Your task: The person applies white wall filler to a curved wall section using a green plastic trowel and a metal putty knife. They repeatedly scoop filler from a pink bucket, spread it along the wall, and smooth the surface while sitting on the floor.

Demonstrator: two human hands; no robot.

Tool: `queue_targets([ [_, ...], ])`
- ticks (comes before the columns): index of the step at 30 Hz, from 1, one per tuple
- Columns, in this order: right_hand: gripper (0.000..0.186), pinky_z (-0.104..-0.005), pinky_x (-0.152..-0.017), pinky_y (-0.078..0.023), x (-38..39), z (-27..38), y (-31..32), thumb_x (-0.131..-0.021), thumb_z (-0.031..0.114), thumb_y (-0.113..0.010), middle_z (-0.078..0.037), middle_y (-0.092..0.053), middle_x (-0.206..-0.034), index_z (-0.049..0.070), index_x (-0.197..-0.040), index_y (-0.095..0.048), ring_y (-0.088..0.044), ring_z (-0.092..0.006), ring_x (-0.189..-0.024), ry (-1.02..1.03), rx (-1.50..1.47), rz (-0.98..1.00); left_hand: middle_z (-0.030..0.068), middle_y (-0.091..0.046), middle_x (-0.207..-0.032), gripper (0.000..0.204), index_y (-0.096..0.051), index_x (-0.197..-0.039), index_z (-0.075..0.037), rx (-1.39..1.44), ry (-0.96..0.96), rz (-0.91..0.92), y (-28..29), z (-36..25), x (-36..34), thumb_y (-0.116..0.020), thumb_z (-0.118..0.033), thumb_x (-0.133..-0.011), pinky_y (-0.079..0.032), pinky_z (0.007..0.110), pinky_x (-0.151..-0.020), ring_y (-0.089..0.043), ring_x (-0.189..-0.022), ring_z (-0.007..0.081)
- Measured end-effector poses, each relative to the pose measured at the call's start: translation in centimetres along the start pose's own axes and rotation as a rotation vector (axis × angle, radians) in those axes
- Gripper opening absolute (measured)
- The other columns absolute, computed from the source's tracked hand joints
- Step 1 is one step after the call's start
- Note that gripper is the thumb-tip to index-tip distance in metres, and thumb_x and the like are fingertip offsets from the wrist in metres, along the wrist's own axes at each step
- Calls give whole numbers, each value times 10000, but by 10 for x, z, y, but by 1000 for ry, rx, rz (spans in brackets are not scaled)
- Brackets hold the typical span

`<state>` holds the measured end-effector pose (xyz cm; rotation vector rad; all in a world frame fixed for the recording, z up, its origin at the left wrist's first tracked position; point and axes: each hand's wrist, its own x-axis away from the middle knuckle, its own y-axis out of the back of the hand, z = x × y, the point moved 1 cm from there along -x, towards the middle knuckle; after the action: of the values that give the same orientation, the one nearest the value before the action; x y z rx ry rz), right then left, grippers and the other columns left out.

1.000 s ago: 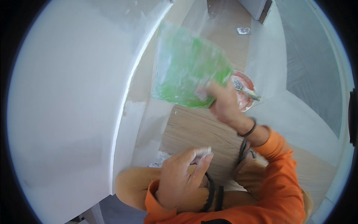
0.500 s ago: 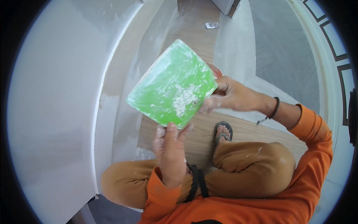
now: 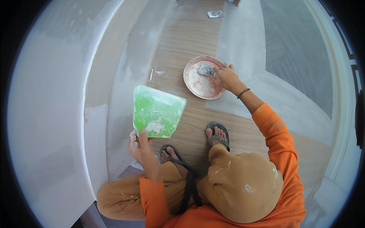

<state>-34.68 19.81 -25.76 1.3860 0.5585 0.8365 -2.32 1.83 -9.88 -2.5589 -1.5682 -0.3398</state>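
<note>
My left hand (image 3: 140, 146) pinches the lower left corner of a flat green plastic board (image 3: 156, 112) smeared with white paste. The board is tilted and held above the floor. Farther forward and to the right, my right hand (image 3: 229, 77) is closed at the rim of a shallow round reddish pan (image 3: 197, 85). Inside the pan lies the grey, paste-covered blade of a putty knife (image 3: 205, 70), and my right fingers are on its handle end, which they mostly hide. White and pink residue coats the pan's inside.
A pale wall (image 3: 49, 114) rises along my left. The pan stands on a wood-look floor (image 3: 178, 30) beside a grey strip. A small flat whitish piece (image 3: 215, 14) lies far ahead, with small white scraps (image 3: 160, 72) nearer. My sandalled feet (image 3: 218, 135) are below the pan.
My right hand has left the green board and reached forward to the putty knife in the pan. My left hand has lowered the board and moved it left. More of the pan shows.
</note>
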Motion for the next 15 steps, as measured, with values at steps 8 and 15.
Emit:
queue_targets([
  [8,312,-480,-825,-541,7,-18,37,-775,89,-674,-234,-666,-1075,-13,-1070,-662,-654,-408,-969,-134,-296,23,124,-573,-1337,414,-490,-1361,-16,645,461,57,-66,63,-53,-453,-284,-1047,-440,435,-1071,-557,-1228,288],
  [15,308,-480,-852,-512,9,-7,13,-798,59,-667,-260,-644,-1072,-16,-1094,-626,-630,-425,-1003,-209,-660,-158,140,-504,-1442,485,-421,-1452,-28,942,568,109,-119,129,-117,-360,-317,-1067,-387,473,-1129,-495,-1313,321],
])
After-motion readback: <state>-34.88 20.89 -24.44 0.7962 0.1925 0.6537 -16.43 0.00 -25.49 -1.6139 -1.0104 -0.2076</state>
